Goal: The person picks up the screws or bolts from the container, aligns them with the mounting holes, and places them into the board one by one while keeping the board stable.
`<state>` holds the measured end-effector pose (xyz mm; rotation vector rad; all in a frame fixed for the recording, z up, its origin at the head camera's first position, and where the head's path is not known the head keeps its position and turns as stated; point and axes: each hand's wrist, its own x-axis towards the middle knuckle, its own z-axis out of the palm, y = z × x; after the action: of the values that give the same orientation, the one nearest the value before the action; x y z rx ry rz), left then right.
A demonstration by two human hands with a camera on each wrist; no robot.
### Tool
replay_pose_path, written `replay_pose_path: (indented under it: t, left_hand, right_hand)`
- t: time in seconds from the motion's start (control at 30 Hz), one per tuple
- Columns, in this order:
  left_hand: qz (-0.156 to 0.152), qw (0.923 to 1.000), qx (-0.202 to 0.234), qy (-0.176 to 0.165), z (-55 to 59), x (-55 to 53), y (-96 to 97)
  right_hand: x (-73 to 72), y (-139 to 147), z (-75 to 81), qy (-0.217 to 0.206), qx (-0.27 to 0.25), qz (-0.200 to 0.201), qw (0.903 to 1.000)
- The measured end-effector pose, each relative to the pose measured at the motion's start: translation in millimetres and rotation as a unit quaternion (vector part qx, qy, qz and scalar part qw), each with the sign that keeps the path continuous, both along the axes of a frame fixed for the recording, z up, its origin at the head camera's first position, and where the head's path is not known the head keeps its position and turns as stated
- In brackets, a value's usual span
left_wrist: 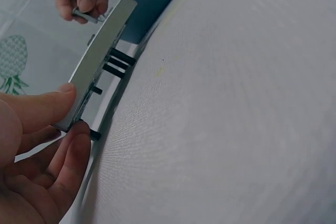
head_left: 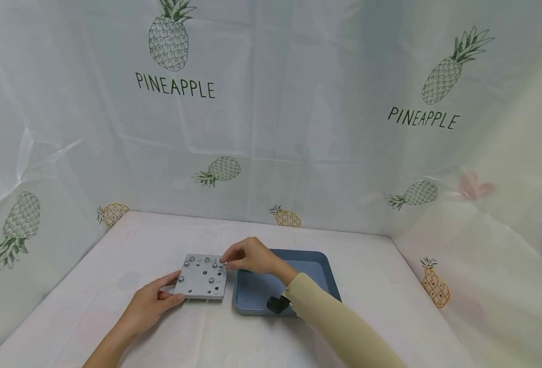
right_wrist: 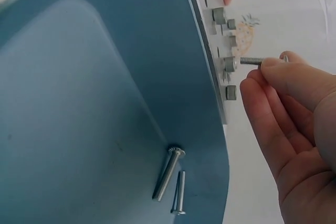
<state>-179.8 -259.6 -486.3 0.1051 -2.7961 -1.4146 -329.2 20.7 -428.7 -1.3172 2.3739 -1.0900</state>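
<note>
My left hand (head_left: 147,305) grips the left edge of a flat silver metal plate (head_left: 193,286), thumb on one face and fingers beneath, in the left wrist view. Several bolt heads (head_left: 211,280) and open holes dot the plate's upper face. Dark bolt shanks (left_wrist: 114,71) stick out below it. At the plate's far right corner, my right hand (head_left: 254,256) pinches a threaded screw (right_wrist: 252,61) between thumb and fingers. The screw's tip is close to a round metal piece (right_wrist: 230,64) on the plate; whether they touch I cannot tell.
Right of the plate lies a blue tray (head_left: 252,292), partly under my right forearm. Inside it are a longer screw (right_wrist: 168,176) and a shorter screw (right_wrist: 181,192). A pineapple-printed curtain (head_left: 289,128) surrounds the back and sides of the pale cloth-covered table (head_left: 197,340).
</note>
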Motion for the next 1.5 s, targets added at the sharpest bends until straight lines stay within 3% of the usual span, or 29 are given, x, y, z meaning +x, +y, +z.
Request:
replay_pose_path:
  t: [0.63,1.5]
  left_hand:
    - [-0.002,1.0,-0.004,-0.005,1.0,-0.9,-0.2]
    - [-0.003,1.0,-0.002,-0.002,-0.4,-0.5,-0.8]
  right_hand:
    - [0.5,-14.9,-8.5,0.015,0.014,0.004,0.9998]
    - [5.3,-22.0,-4.9,0.028,0.06,0.009,0.9978]
